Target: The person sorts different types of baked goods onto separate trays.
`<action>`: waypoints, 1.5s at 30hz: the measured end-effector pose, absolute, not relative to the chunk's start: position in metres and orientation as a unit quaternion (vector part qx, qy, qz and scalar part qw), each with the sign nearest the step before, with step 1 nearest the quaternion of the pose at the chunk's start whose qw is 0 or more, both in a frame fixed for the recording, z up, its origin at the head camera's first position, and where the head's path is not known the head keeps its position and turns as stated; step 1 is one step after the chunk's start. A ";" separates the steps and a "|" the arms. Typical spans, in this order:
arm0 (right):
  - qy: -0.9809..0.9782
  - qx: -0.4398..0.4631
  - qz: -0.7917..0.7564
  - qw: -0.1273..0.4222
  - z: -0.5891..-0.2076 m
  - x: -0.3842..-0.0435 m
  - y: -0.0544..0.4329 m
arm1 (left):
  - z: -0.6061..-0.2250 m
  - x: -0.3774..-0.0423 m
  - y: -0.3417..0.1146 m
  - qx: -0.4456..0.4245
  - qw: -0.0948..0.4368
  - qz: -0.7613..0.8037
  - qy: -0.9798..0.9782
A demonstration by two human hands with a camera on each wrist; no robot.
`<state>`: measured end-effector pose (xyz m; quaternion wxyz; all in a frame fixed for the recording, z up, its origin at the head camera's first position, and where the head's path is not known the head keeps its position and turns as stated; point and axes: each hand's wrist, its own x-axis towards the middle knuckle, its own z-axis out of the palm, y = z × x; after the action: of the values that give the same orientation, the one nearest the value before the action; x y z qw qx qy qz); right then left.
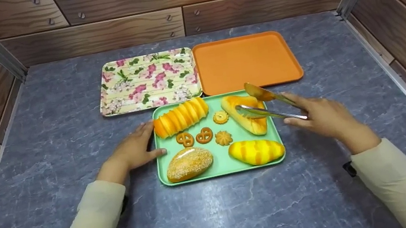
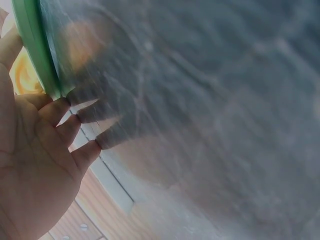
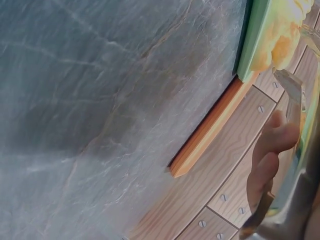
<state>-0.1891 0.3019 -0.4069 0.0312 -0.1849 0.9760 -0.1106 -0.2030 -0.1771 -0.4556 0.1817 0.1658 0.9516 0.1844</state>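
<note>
My left hand point(image 1: 131, 148) lies at the left edge of the green tray point(image 1: 220, 164), fingers stretched along its side and thumb tip over the rim. My right hand point(image 1: 326, 115) grips metal tongs point(image 1: 277, 114) beyond the tray's right edge. The tong arms are spread, their tips over a long folded bread point(image 1: 256, 126) at the tray's upper right. Beside my left fingers sits a ridged orange loaf point(image 1: 181, 117). A seeded bun point(image 1: 190, 163), a yellow striped roll point(image 1: 257, 152), two pretzels point(image 1: 204, 135) and two cookies point(image 1: 223, 138) share the tray.
Behind the green tray stand a floral tray point(image 1: 150, 81) and an orange tray point(image 1: 247, 61), side by side. Wood-patterned walls point(image 1: 126, 31) enclose the grey marbled table point(image 1: 218, 216) at the back and both sides.
</note>
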 end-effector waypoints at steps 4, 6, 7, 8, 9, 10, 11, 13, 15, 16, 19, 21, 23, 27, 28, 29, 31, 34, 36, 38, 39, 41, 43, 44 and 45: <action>0.978 -0.168 -0.120 0.037 -0.406 -0.187 0.303 | -0.454 -0.204 -0.177 0.168 0.182 0.184 0.951; 0.978 -0.160 -0.126 0.040 -0.405 -0.186 0.304 | -0.453 -0.204 -0.176 0.168 0.182 0.184 0.951; 0.978 -0.157 -0.130 0.041 -0.405 -0.186 0.304 | -0.453 -0.204 -0.176 0.169 0.181 0.185 0.951; 0.978 -0.155 -0.133 0.041 -0.405 -0.186 0.305 | -0.452 -0.204 -0.176 0.169 0.181 0.185 0.951; 0.978 -0.153 -0.137 0.041 -0.406 -0.186 0.305 | -0.452 -0.204 -0.176 0.171 0.179 0.186 0.951; 0.978 -0.151 -0.139 0.040 -0.406 -0.186 0.306 | -0.452 -0.204 -0.176 0.172 0.179 0.187 0.951; 0.978 -0.150 -0.140 0.037 -0.406 -0.186 0.306 | -0.452 -0.204 -0.176 0.173 0.178 0.186 0.951; 0.978 -0.149 -0.142 0.031 -0.407 -0.185 0.307 | -0.453 -0.203 -0.176 0.175 0.175 0.184 0.951; 0.979 -0.147 -0.140 0.025 -0.407 -0.185 0.307 | -0.453 -0.203 -0.176 0.176 0.174 0.181 0.952; 0.979 -0.145 -0.140 0.022 -0.408 -0.184 0.307 | -0.454 -0.204 -0.176 0.176 0.174 0.179 0.952; 0.979 -0.141 -0.145 0.014 -0.410 -0.183 0.307 | -0.455 -0.204 -0.176 0.176 0.174 0.179 0.952; 0.979 -0.139 -0.150 0.009 -0.411 -0.182 0.308 | -0.455 -0.204 -0.176 0.176 0.174 0.179 0.952; 0.978 -0.138 -0.155 0.004 -0.412 -0.181 0.307 | -0.455 -0.204 -0.176 0.175 0.175 0.179 0.952; 0.977 -0.135 -0.163 -0.003 -0.413 -0.180 0.306 | -0.455 -0.204 -0.176 0.173 0.177 0.179 0.952; 0.977 -0.135 -0.164 -0.006 -0.414 -0.180 0.306 | -0.455 -0.204 -0.176 0.173 0.177 0.179 0.952; 0.977 -0.135 -0.167 -0.007 -0.414 -0.180 0.306 | -0.456 -0.204 -0.176 0.172 0.178 0.180 0.952; 0.976 -0.135 -0.169 -0.014 -0.415 -0.180 0.305 | -0.457 -0.204 -0.177 0.171 0.180 0.180 0.952; 0.975 -0.137 -0.175 -0.027 -0.416 -0.179 0.305 | -0.457 -0.204 -0.177 0.169 0.182 0.181 0.952; 0.973 -0.139 -0.181 -0.033 -0.417 -0.179 0.305 | -0.457 -0.204 -0.177 0.169 0.182 0.182 0.952; 0.970 -0.143 -0.190 -0.043 -0.418 -0.179 0.305 | -0.457 -0.203 -0.177 0.170 0.180 0.182 0.952; 0.969 -0.145 -0.195 -0.049 -0.418 -0.179 0.305 | -0.457 -0.203 -0.177 0.170 0.180 0.183 0.951; 0.967 -0.146 -0.204 -0.053 -0.417 -0.179 0.306 | -0.456 -0.203 -0.177 0.172 0.179 0.181 0.952; 0.965 -0.149 -0.209 -0.063 -0.416 -0.180 0.306 | -0.456 -0.202 -0.177 0.172 0.179 0.180 0.952; 0.964 -0.150 -0.209 -0.067 -0.416 -0.181 0.307 | -0.456 -0.202 -0.177 0.170 0.180 0.179 0.952; 0.963 -0.150 -0.211 -0.069 -0.415 -0.181 0.307 | -0.455 -0.202 -0.177 0.171 0.179 0.179 0.952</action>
<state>-0.1813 0.3069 -0.4150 -0.0686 -0.1502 0.9634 -0.2112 -0.2018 -0.1768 -0.4555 0.1795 0.1710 0.9521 0.1789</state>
